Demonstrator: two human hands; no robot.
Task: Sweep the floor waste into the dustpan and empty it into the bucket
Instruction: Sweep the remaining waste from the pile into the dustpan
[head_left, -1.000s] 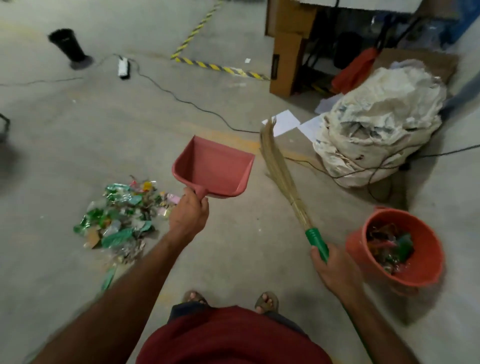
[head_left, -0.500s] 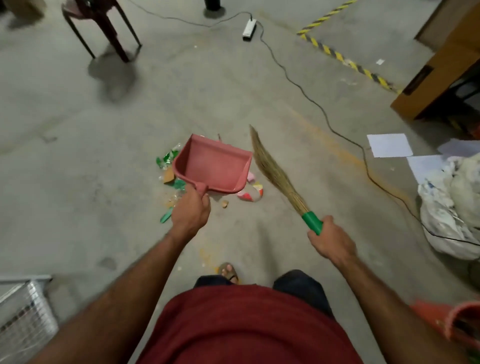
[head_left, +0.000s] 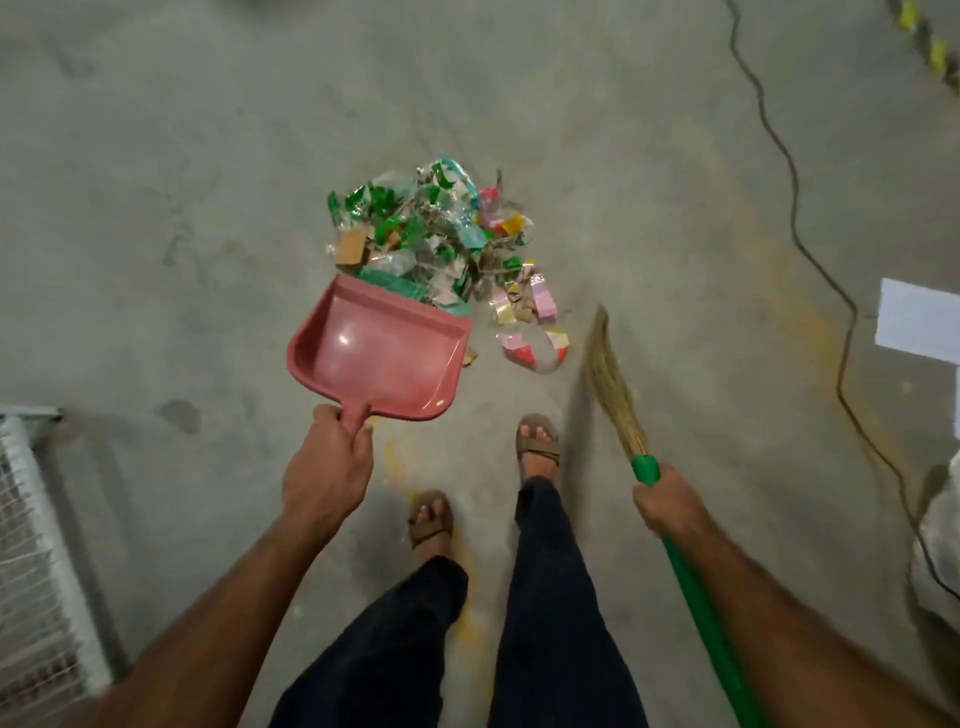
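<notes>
On the grey concrete floor (head_left: 156, 208), a heap of green, pink and silver wrapper scraps (head_left: 431, 239) lies ahead of the feet, unswept.

Risk, as I judge it: the empty pink plastic dustpan (head_left: 379, 358) hangs tilted with its lip just at the heap's near edge, so a hard stroke from the straw broom with green handle (head_left: 618, 400) could scatter light scraps past it. Left hand (head_left: 327, 475) fingers clamp the pan's handle, right hand (head_left: 670, 506) fingers the broom; the waste lies well ahead of both. No bucket in view.

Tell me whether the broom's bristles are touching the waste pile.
Apart. The head view shows bare floor between the broom bristles and the nearest wrappers of the waste pile.
</notes>
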